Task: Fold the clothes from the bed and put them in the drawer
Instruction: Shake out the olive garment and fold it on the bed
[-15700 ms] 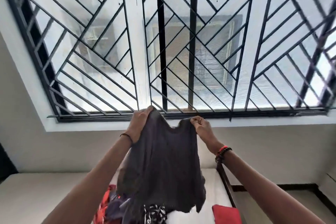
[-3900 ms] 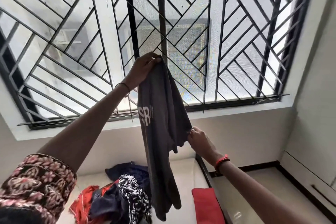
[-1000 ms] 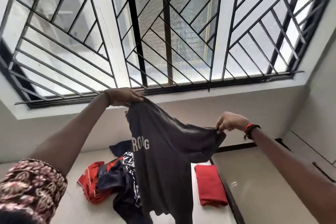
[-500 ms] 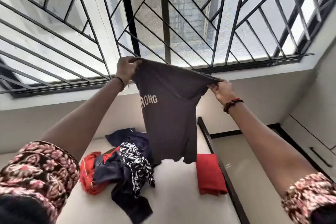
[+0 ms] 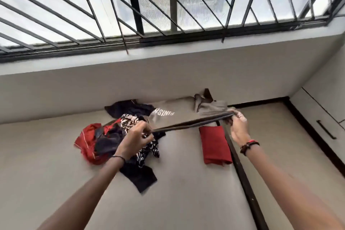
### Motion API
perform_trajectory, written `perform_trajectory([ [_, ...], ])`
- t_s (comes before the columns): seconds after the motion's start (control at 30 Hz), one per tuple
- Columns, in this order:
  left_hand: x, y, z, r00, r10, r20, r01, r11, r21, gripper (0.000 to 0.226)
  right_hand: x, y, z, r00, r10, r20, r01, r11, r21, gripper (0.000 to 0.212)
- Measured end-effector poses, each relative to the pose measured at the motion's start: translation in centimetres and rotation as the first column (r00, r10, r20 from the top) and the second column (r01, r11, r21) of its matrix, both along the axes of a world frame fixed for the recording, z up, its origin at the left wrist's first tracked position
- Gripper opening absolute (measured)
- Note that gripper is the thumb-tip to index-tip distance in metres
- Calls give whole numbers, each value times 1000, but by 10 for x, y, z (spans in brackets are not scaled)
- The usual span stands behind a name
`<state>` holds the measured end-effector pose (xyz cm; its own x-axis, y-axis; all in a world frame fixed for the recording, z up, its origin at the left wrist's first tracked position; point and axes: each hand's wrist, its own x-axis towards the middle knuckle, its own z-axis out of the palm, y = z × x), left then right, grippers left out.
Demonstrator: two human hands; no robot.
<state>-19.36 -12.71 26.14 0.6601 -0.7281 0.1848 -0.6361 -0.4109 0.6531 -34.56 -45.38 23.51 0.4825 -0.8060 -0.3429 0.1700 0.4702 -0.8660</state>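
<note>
Obs.: grey T-shirt [image 5: 188,122] is held out over the far part of the bed [image 5: 56,164], one edge pulled into a taut band between the two hands. The body extends away toward the wall, white lettering showing. The frame is blurred, so I cannot tell whether the cloth rests on the mattress or hangs just above it.

Left hand [image 5: 136,138]: fingers curled, pinching the left end of the band. Right hand [image 5: 236,127]: fingers closed round the right end, a bunch of fabric gathered beyond it.

Step (judgement): spreading the shirt flat, ahead of the first fold. Next move calls for laying it smooth on bare mattress, clear of the other garments, then folding the sides inward.

Surroundings:
- Pile of unfolded clothes [image 5: 104,138] (red, navy, black-and-white print) lies under and beside the left hand.
- Red cloth [image 5: 214,144], already folded, lies near the right edge of the bed.
- Dark bed frame [image 5: 242,179] runs along that edge, with pale floor [image 5: 289,155] beyond it.
- Drawer front [image 5: 315,115] with a dark handle stands at far right, closed (probably the destination).
- Barred window grille [image 5: 168,5] fills the wall [image 5: 168,73] above the bed.
</note>
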Motion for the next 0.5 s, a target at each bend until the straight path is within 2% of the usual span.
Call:
perform_trajectory([
  [0.1, -43, 40, -88, 989, -86, -120, 105, 980, 166, 27, -45, 33, -88, 969, 80, -235, -89, 996, -27, 35],
  [0.2, -90, 81, -174, 968, -165, -191, 223, 913, 341, 15, -97, 69, -165, 871, 154, -467, -199, 979, -48, 36],
  [0.27, -123, 111, -229, 966, -153, -207, 232, 863, 449, 15, -135, 95, -214, 780, 239, -578, -313, 949, -31, 36],
  [0.33, -152, 136, -270, 964, -147, -223, 243, 831, 500, 16, -172, 118, -247, 684, 304, -663, -401, 916, 6, 34],
  [0.4, -177, 150, -301, 966, -172, -195, 256, 762, 595, 18, -207, 138, -273, 615, 330, -716, -424, 904, 53, 32],
  [0.5, -202, 161, -334, 958, -202, -204, 287, 699, 655, 20, -248, 159, -302, 541, 350, -765, -425, 898, 110, 34],
])
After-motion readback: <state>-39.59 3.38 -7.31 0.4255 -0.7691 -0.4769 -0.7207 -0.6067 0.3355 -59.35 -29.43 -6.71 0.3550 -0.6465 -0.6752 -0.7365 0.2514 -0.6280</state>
